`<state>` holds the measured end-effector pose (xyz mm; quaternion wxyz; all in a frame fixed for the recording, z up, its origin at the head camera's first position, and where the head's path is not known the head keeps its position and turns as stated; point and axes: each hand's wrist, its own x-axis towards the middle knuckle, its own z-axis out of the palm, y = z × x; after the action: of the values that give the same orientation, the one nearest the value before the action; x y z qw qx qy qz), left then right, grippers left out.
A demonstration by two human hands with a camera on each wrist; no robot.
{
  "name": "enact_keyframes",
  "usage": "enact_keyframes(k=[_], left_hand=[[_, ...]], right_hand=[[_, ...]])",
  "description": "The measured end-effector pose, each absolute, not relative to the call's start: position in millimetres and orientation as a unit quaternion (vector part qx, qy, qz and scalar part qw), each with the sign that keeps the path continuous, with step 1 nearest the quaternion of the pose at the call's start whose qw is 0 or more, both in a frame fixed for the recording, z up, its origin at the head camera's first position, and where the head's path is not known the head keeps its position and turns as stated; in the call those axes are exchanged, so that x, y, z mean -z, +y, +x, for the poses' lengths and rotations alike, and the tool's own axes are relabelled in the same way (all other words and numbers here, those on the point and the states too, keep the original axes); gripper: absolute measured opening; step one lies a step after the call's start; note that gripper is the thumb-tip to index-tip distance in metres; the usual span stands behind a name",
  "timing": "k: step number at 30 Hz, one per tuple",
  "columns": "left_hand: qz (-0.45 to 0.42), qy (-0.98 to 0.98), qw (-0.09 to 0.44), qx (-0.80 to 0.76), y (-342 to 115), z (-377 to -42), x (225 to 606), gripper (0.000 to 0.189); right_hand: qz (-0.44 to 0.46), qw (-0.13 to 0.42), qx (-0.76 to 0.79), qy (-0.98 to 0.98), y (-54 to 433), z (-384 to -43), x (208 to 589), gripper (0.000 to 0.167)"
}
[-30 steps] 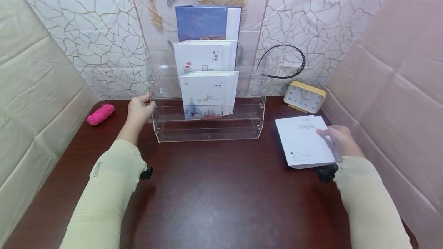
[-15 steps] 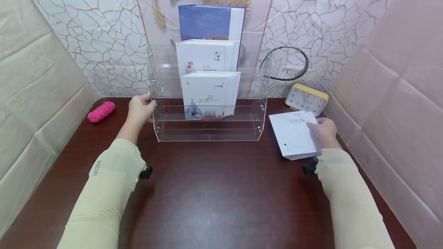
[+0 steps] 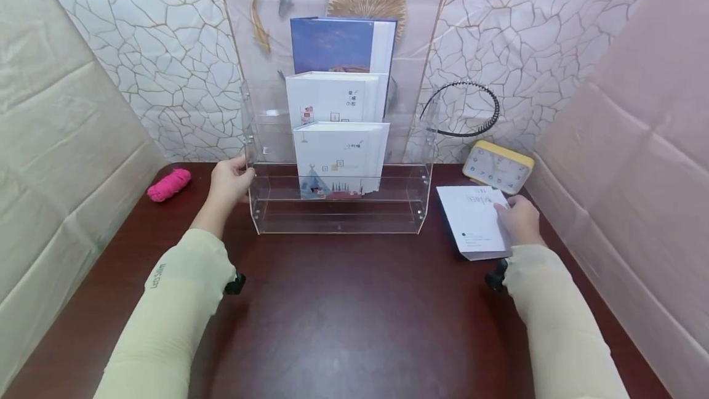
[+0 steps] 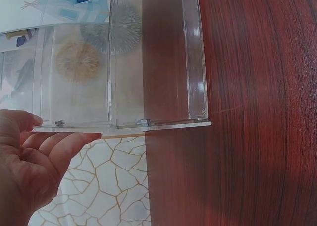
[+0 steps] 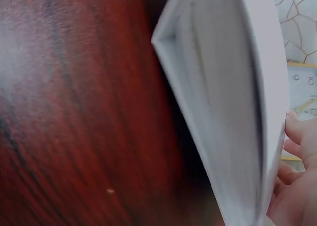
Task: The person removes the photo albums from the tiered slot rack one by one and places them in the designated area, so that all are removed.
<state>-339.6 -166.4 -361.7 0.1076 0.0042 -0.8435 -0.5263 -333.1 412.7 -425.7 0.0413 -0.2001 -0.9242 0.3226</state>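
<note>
My left hand (image 3: 227, 186) grips the left side panel of a clear acrylic tiered rack (image 3: 338, 224); in the left wrist view the thumb is inside the panel and the fingers (image 4: 64, 144) are outside. On the right, my right hand (image 3: 520, 220) holds a white book (image 3: 471, 220) by its right edge, thumb on the cover. The right wrist view shows the book's page block (image 5: 223, 87) end-on, over the dark table. In the rack stand a small white book (image 3: 343, 146) at the front, another white book (image 3: 324, 96) behind it, and a tall blue book (image 3: 332, 42) at the back.
A yellow alarm clock (image 3: 498, 166) stands just behind the held book. A black headband (image 3: 493, 119) is at the rack's right rear. Pink yarn (image 3: 168, 185) lies at the far left. Cloth-covered walls (image 3: 620, 140) enclose the table (image 3: 343, 313).
My right hand has brought the white book left, closer to the rack, mostly in the first half second. The left hand keeps its grip on the rack. The head view has shifted slightly.
</note>
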Motion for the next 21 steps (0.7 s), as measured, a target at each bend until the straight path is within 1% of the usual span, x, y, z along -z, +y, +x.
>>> enact_keyframes(k=[7,12,14,15,16,18,19,21], left_hand=[[0.006,-0.84,0.104,0.533,-168,-341,364,0.045],[0.008,-0.844,0.112,0.524,-172,-340,362,0.045],[0.007,-0.843,0.114,0.525,-172,-340,361,0.045],[0.007,-0.841,0.113,0.529,-172,-340,360,0.044],[0.008,-0.839,0.115,0.531,-172,-340,360,0.044],[0.008,-0.84,0.114,0.531,-170,-340,361,0.044],[0.007,-0.84,0.114,0.531,-169,-341,361,0.043],[0.004,-0.841,0.119,0.527,-166,-342,363,0.043]], right_hand=[[-0.205,0.046,-0.298,-0.931,411,-335,437,0.05],[-0.205,0.031,-0.297,-0.932,403,-341,436,0.049],[-0.2,0.055,-0.307,-0.929,399,-342,434,0.048],[-0.195,0.081,-0.323,-0.923,396,-342,433,0.047],[-0.19,0.124,-0.339,-0.913,392,-343,430,0.045],[-0.169,0.241,-0.386,-0.874,382,-345,422,0.042],[-0.146,0.305,-0.417,-0.843,376,-346,416,0.037],[-0.085,0.409,-0.474,-0.775,361,-348,396,0.026]])
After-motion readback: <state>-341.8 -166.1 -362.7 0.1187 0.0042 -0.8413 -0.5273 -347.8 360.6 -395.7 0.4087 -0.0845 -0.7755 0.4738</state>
